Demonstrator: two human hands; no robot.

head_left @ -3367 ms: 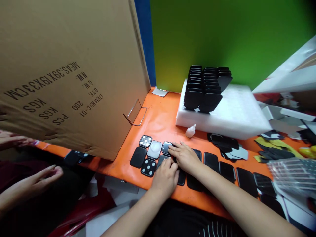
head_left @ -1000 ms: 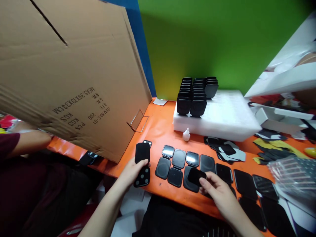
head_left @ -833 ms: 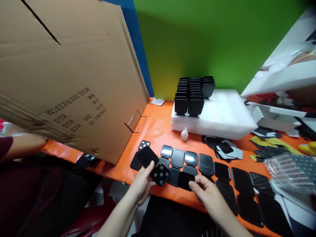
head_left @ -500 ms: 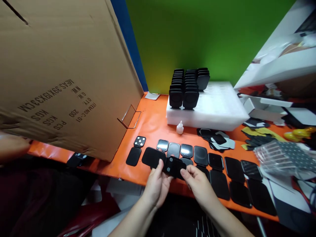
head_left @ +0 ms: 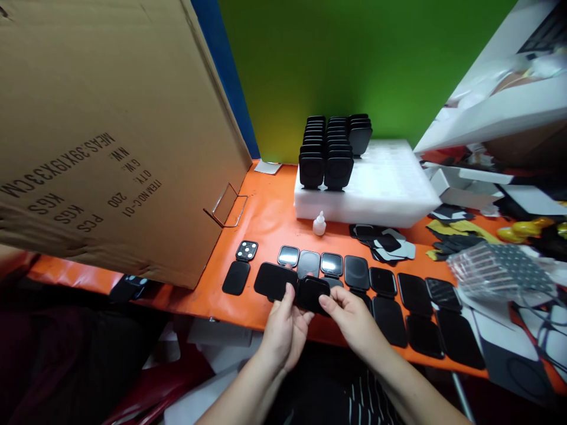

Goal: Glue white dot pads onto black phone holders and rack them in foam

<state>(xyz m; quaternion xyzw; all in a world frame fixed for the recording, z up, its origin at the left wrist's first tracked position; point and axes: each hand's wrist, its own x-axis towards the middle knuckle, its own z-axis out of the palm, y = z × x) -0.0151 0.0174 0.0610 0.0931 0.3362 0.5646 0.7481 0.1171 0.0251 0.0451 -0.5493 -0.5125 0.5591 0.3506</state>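
My left hand (head_left: pixel 283 330) grips an opened black hinged case (head_left: pixel 275 281) just above the front edge of the orange table (head_left: pixel 274 218). My right hand (head_left: pixel 352 319) pinches a black square pad (head_left: pixel 312 293) against the right half of that case. Behind the hands, a row of open black cases (head_left: pixel 332 265) lies flat, some with shiny mirror faces. One more open case (head_left: pixel 241 267) with white dots on its lid lies to the left.
A big cardboard carton (head_left: pixel 106 136) leans over the left. A white foam block (head_left: pixel 376 183) carries stacked black cases (head_left: pixel 332 147). A small white bottle (head_left: pixel 319 224), loose black pads (head_left: pixel 385 243), yellow scraps (head_left: pixel 456 235) and a plastic bag (head_left: pixel 500 271) lie to the right.
My left hand picked up the dotted case from the left of the row, my right hand picked up a black pad, and both came together at the table's front edge.
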